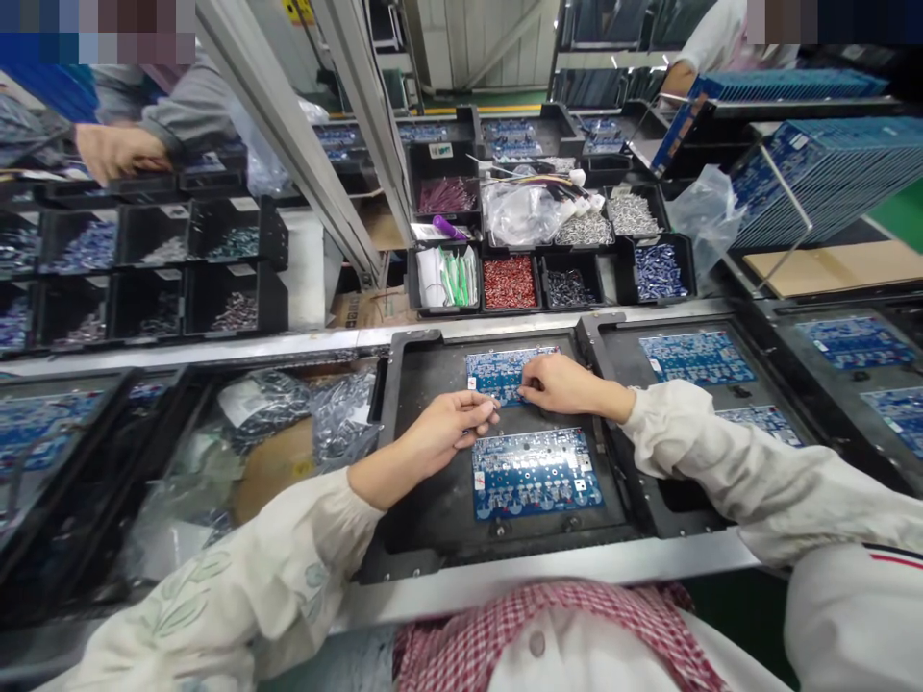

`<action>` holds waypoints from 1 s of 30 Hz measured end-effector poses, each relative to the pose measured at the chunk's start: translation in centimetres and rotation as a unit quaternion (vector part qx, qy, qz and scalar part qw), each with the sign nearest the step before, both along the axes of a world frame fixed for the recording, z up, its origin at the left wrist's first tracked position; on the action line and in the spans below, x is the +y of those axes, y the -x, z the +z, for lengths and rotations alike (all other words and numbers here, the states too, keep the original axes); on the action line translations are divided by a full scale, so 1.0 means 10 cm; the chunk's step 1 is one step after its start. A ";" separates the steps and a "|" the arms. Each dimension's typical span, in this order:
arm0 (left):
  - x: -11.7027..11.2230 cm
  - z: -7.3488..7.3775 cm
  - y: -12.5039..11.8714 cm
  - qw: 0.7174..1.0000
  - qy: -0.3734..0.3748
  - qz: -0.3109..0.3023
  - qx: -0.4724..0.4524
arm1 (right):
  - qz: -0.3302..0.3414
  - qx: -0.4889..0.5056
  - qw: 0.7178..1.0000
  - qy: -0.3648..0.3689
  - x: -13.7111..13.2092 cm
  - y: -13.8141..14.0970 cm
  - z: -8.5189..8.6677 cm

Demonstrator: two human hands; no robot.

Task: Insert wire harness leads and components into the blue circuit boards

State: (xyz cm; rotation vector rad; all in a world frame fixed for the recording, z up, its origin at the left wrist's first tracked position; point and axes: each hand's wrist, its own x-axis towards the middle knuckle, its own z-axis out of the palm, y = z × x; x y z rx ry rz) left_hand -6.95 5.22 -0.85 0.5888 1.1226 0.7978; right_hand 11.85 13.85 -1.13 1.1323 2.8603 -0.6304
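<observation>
Two blue circuit boards lie in a black tray (433,509) in front of me. My right hand (559,383) rests on the right part of the far circuit board (497,363), its thumb and fingers pinched together; what they hold, if anything, is hidden. Just left of it, my left hand (456,425) hovers by the near-left corner of that board. Its thumb and fingertips are closed on something tiny and pale, too small to name. Closer to me lies the near circuit board (537,476), which neither hand touches.
Bins of small parts stand behind the tray, among them red components (510,283) and blue components (660,271). More boards (696,358) lie in trays to the right. Plastic bags (263,404) fill a space at left. Another person's hand (122,152) is over bins at upper left.
</observation>
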 end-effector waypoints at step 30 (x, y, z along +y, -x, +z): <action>-0.24 0.03 -0.07 0.999 0.006 -0.050 0.013 | -0.044 -0.148 0.979 -0.134 -0.07 -0.28 0.05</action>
